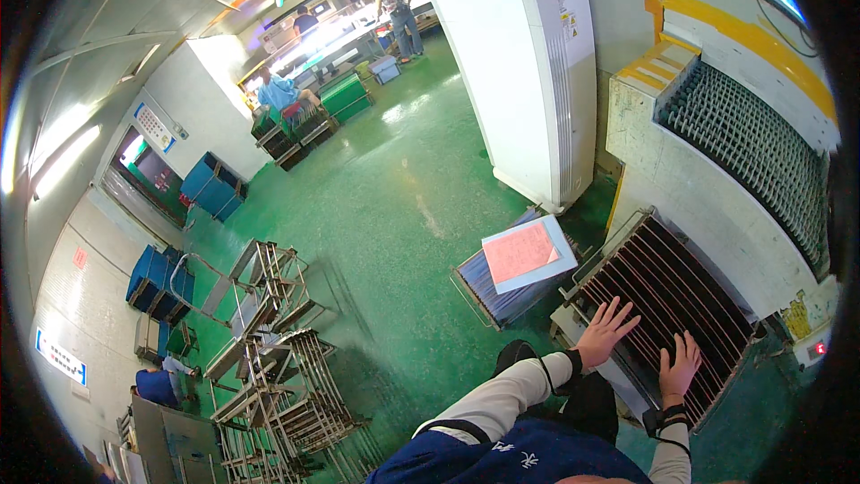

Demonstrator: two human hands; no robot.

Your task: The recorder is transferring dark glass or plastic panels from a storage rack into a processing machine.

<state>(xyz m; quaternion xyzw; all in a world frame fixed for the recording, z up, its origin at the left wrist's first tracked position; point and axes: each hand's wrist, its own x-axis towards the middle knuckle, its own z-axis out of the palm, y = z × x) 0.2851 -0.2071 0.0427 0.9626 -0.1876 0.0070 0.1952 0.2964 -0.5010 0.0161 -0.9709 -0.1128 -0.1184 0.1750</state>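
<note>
A slotted rack (665,282) with thin metal bars across dark slots stands right before me. My left hand (606,333) is over its left edge with the fingers spread, and nothing shows in it. Farther right, my right hand (681,367) reaches over the bars with its fingers extended and thumb apart, also holding nothing visible. Whether either palm touches the rack I cannot tell. To the left of the rack is a low wire crate (513,300) of upright bluish panels, with a pink paper (521,255) on a pale blue sheet lying on top.
A conveyor machine (752,121) with rows of rollers adjoins the rack. Beyond the crate stands a tall white cabinet (524,63). Metal racks (278,376) stack up at left. Blue bins (213,186) line the wall. Several people are in the distance near a lit workbench (327,49).
</note>
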